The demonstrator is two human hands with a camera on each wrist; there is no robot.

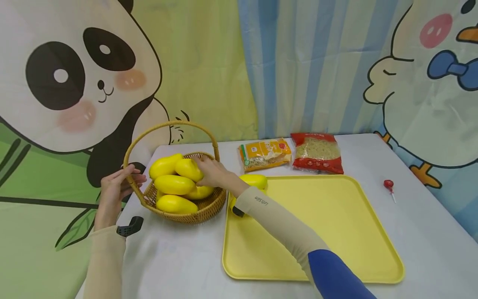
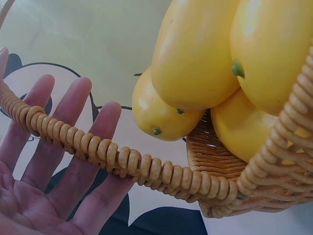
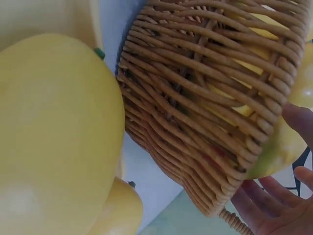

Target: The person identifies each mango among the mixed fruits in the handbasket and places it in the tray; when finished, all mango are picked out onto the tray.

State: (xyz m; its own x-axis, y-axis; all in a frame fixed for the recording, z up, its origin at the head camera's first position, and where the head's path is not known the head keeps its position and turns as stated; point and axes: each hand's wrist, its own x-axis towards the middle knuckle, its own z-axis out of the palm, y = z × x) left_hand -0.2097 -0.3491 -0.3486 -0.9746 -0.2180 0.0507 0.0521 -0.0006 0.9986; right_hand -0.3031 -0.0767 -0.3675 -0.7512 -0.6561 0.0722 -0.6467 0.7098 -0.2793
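Note:
A wicker basket [image 1: 205,214] with a tall arched handle [image 2: 117,159] holds several yellow mangoes [image 1: 174,185], heaped above its rim. My left hand [image 1: 113,185] is at the handle's left side. In the left wrist view its fingers [image 2: 68,107] stretch out fairly straight behind the handle, which lies across them. Reaching over the basket's right rim, my right hand [image 1: 214,172] grips a mango [image 1: 188,169] at the back right of the heap. The right wrist view has thumb and fingers on either side of that mango [image 3: 281,149], partly hidden by the wicker.
Right of the basket lies a yellow tray [image 1: 321,232]. A mango [image 1: 254,181] rests at its back left corner, another partly hidden under my right forearm. Behind stand an orange packet [image 1: 266,154] and a red bag [image 1: 317,153]. A red lollipop [image 1: 388,185] lies far right.

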